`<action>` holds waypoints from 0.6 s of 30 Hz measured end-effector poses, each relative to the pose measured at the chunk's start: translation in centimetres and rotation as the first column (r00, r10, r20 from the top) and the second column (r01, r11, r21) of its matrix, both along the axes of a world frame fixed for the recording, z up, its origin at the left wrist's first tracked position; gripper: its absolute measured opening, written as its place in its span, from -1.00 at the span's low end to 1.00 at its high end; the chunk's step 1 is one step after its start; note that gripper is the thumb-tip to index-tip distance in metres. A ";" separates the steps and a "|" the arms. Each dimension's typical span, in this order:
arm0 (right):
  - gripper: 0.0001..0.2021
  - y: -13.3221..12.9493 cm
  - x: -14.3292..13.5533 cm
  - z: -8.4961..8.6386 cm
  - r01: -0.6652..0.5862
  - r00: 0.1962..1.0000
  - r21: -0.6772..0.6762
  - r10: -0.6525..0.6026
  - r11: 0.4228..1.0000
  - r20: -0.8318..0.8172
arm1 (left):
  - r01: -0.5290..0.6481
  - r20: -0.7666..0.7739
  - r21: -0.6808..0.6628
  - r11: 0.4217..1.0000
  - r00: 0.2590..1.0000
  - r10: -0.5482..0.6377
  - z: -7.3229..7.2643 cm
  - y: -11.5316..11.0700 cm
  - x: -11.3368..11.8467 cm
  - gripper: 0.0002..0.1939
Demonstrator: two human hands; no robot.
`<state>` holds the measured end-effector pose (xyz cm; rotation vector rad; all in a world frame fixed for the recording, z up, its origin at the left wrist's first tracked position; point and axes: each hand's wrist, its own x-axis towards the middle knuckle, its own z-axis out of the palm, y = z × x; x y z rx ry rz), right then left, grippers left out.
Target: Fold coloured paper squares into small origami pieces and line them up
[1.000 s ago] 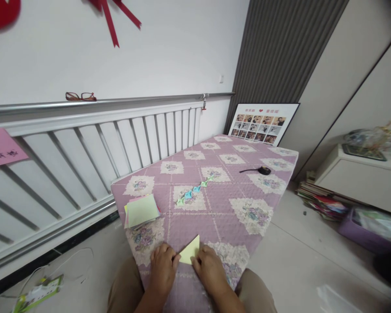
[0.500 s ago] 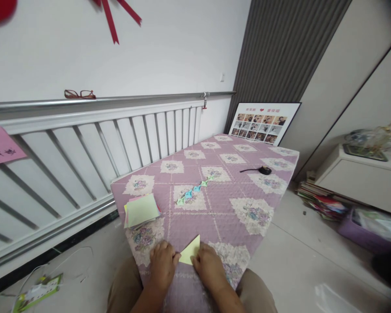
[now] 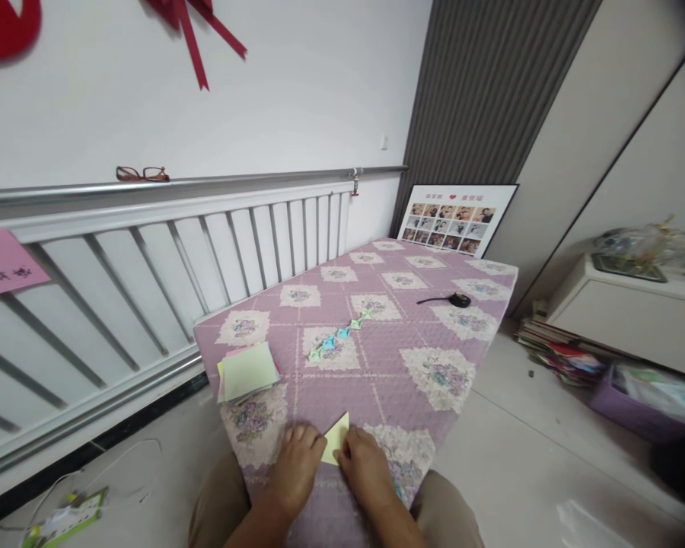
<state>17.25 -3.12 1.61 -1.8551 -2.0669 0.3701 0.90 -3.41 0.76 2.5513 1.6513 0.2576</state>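
Note:
A folded pale yellow sheet of paper (image 3: 336,441) lies near the front of the table, one pointed corner aimed away from me. My left hand (image 3: 300,460) is closed at its left edge, fingers curled and the thumb side on the paper. From the right, my right hand (image 3: 366,463) grips the other edge with bent fingers. Beyond the left hand sits a stack of coloured paper squares (image 3: 249,373), a pale green one on top. Farther up the table runs a slanting row of small folded green and blue paper pieces (image 3: 342,333).
A purple flowered cloth (image 3: 377,380) covers the table. A black object with a strap (image 3: 460,300) rests toward its right side. Along the left stands a white radiator (image 3: 205,251) with glasses (image 3: 142,174) on the pipe above. A photo board (image 3: 457,219) leans at the far end.
My left hand has shifted right along the folded yellow paper and covers more of its left part. My right hand stays at the right edge. The view has tilted slightly.

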 end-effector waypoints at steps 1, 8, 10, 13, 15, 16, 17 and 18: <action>-0.97 0.0 0.0 0.0 0.000 1.000 0.008 0.000 1.000 -0.001 | 0.070 -0.017 0.005 0.998 0.997 -0.070 -0.1 0.1 0.2 -0.79; -0.88 -0.8 0.0 -0.6 -0.009 1.000 0.066 0.009 0.998 0.005 | 0.202 -0.143 0.002 0.979 0.969 -0.200 -0.8 0.3 0.0 -0.69; -0.87 -1.2 0.1 -1.0 -0.018 1.000 0.079 0.018 0.997 0.005 | 0.207 -0.153 0.001 0.978 0.967 -0.204 -0.8 0.2 -0.1 -0.66; -0.83 -1.9 0.2 -1.8 -0.071 0.997 0.139 0.072 0.988 -0.004 | 0.201 -0.158 -0.006 0.980 0.967 -0.200 -0.7 0.0 -0.1 -0.65; -0.81 -2.4 0.3 -2.3 -0.132 0.991 0.188 0.134 0.973 -0.001 | 0.198 -0.151 -0.010 0.980 0.969 -0.197 -0.6 -0.1 -0.1 -0.66; -0.80 -2.6 0.3 -2.6 -0.159 0.987 0.202 0.161 0.966 0.007 | 0.200 -0.141 -0.007 0.980 0.970 -0.199 -0.6 -0.2 -0.2 -0.67; -0.78 -2.8 0.4 -2.8 -0.178 0.984 0.208 0.179 0.962 0.017 | 0.208 -0.128 -0.003 0.978 0.970 -0.207 -0.5 -0.3 -0.3 -0.67; -0.76 -3.0 0.5 -2.9 -0.195 0.981 0.208 0.194 0.958 0.027 | 0.222 -0.112 0.003 0.975 0.969 -0.221 -0.4 -0.4 -0.6 -0.68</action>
